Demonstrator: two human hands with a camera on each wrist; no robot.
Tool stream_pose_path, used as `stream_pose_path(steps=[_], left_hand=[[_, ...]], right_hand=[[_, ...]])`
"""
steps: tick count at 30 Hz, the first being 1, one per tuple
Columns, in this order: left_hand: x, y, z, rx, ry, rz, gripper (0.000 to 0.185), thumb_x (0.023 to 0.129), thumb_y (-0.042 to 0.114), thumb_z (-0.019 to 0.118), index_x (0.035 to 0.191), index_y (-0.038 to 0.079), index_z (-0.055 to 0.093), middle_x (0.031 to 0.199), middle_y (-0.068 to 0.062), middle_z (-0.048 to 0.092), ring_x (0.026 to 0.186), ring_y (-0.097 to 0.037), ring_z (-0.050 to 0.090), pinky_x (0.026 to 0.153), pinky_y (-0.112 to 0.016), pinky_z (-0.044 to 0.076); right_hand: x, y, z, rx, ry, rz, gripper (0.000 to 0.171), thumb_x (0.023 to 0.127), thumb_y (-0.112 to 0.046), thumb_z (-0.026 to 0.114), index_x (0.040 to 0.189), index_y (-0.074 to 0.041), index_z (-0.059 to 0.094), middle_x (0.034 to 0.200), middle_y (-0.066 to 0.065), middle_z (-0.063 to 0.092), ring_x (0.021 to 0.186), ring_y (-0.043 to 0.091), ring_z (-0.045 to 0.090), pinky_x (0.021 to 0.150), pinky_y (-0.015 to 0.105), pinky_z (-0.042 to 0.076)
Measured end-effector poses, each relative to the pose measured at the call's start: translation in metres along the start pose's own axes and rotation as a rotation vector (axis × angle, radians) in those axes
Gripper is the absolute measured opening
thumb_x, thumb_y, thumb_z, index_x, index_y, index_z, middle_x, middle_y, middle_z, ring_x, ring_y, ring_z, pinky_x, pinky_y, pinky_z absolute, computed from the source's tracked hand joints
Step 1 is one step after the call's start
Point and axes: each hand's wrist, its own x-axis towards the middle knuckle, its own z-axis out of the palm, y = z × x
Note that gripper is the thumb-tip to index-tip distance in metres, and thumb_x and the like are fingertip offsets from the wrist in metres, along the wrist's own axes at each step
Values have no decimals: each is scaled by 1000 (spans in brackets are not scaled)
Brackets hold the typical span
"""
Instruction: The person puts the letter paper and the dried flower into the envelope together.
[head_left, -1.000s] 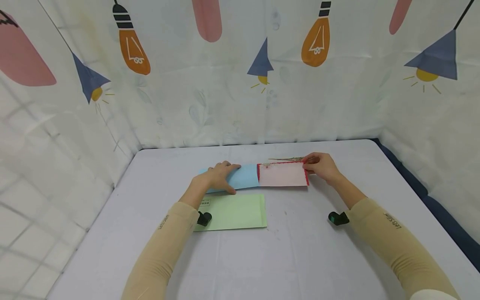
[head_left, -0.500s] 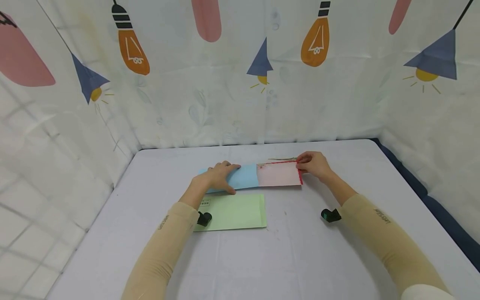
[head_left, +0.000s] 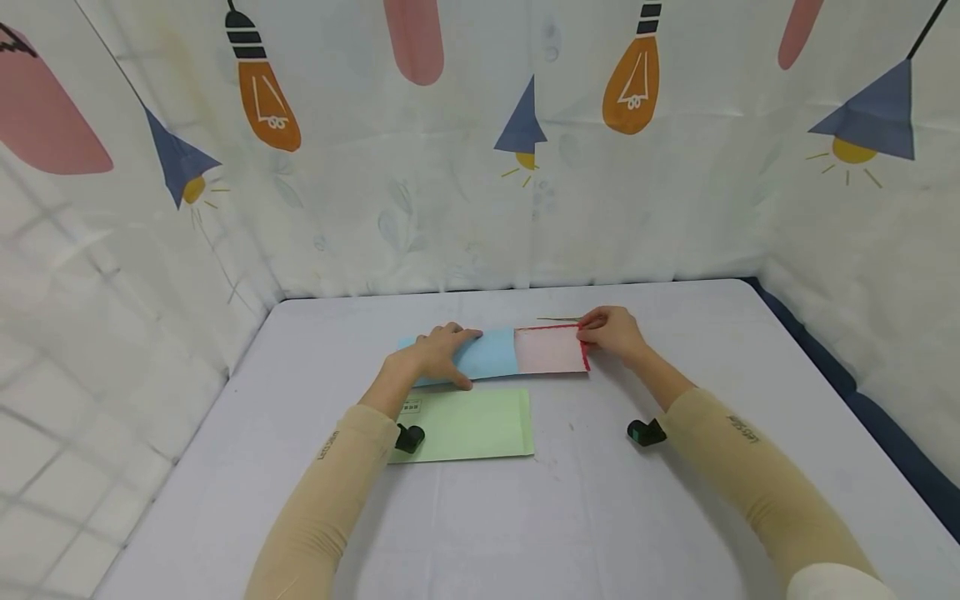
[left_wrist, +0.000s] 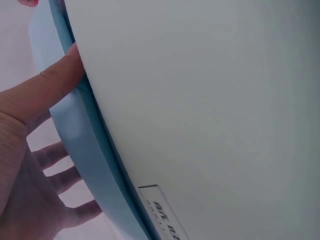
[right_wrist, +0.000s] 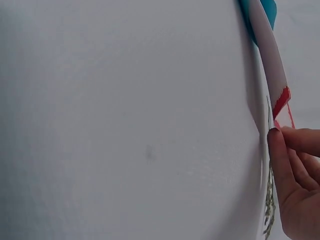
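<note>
A pale pink card (head_left: 547, 352) with a red border sits partly inside the right end of a light blue envelope (head_left: 491, 352). My left hand (head_left: 437, 350) holds the envelope, its thumb along the near edge and its fingers spread across toward the far edge. In the left wrist view the thumb (left_wrist: 55, 80) presses against the blue envelope's edge (left_wrist: 82, 135). My right hand (head_left: 611, 332) pinches the card's far right corner between thumb and fingertips. The right wrist view shows the card (right_wrist: 272, 65) bowed, with its red corner by the fingertips.
A pale green envelope (head_left: 472, 429) with a small printed box lies in front of the blue one. A thin dried sprig (head_left: 557, 318) lies behind the card, partly hidden by the right hand. A patterned curtain (head_left: 465, 200) hangs behind the white table (head_left: 600, 517).
My right hand has moved left with the pink card, and less of the card shows outside the blue envelope. The left hand and green envelope have stayed in place.
</note>
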Motion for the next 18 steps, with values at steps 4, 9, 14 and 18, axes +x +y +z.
stream_pose_path(steps=[4,9,14,18], left_hand=[[0,0,0,4,3,4,99,81,46,87,162,26,33,158,-12,35,142,-37,35,107,-63,34],[0,1,-1,18,-1,5,99,82,46,87,162,26,33,158,-13,34,143,-37,34,108,-63,33],[0,1,-1,19,2,10,99,82,46,86,162,25,32,158,-14,34,143,-38,34,108,-64,33],[0,1,-1,6,-6,-1,100,82,47,86,163,27,31,159,-12,33,143,-38,33,107,-65,34]], right_hand=[[-1,-4,5,6,-6,-2,27,94,-6,75,117,5,67,107,20,71,80,19,70,72,25,58],[1,-6,10,36,-32,3,27,94,-4,74,118,5,66,108,20,69,80,19,71,72,26,59],[2,-7,15,41,-70,8,29,95,-5,73,121,4,64,112,21,68,82,20,72,75,29,60],[1,-7,15,53,-113,20,32,97,-7,72,127,1,63,117,21,66,85,23,73,77,31,60]])
